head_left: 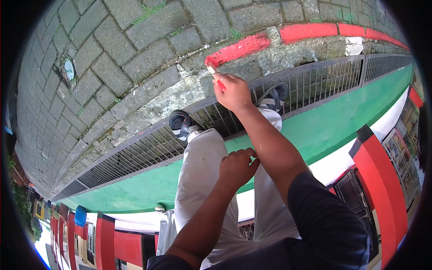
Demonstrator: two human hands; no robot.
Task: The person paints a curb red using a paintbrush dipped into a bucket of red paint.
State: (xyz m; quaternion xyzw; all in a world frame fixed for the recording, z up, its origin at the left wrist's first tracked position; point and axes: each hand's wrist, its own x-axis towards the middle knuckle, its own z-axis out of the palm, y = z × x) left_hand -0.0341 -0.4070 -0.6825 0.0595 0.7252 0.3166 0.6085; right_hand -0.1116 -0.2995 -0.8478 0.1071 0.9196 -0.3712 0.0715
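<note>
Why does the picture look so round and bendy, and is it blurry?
In the head view, probably a wide lens: black surrounds the round image, and the metal grate looks curved; also in the head view, the right hand and red paint look fairly sharp in bright daylight.

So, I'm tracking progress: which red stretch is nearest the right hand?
The leftmost red stretch, dark-streaked at its left end, just beyond the right hand; the other red stretches lie farther right.
</note>
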